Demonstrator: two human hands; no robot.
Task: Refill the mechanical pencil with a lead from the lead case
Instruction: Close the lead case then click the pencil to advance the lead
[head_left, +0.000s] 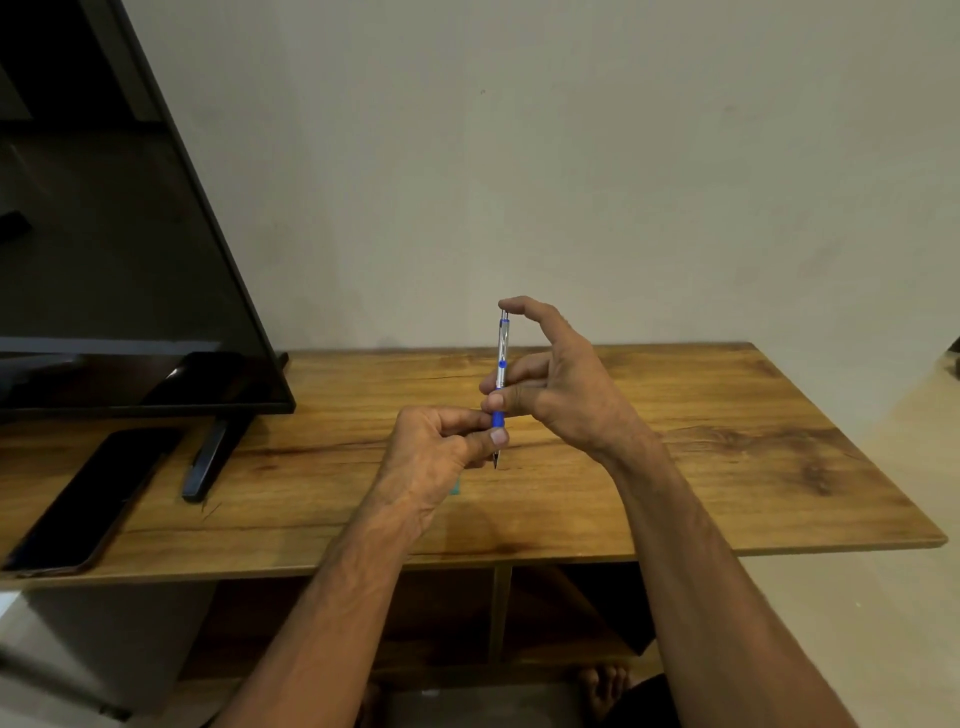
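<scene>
**Pencil upright, both hands on it, thumb at the cap**

The mechanical pencil (501, 382) stands nearly vertical above the counter (701, 441), tip down, cap up. The left hand (441, 452) has its grip closed on the blue sleeve low on the barrel, thumb and fingers pinching just above the metal tip. That reads as the anchor: hold the bottom steady so the top can be worked. The right hand (550, 374) is wrapped on the silver barrel higher up, fingers pressed together around it, while one digit arches over and rests on the very top end. My read is that it is either clicking the cap or getting ready to pull it off to open the lead tube. Keeping the pencil upright makes sense too, since a lead dropped in from above would slide straight down.

Now, the lead case: not clearly visible. There is a sliver of pale teal (456, 487) peeking out beneath the left wrist on the counter, and that may be it, but the hand covers nearly all of it. Whether any lead shows at the tip is too fine to make out. Off to the left, a dark phone (88, 499) lies flat beside a monitor (119, 260) stand, well clear.
</scene>
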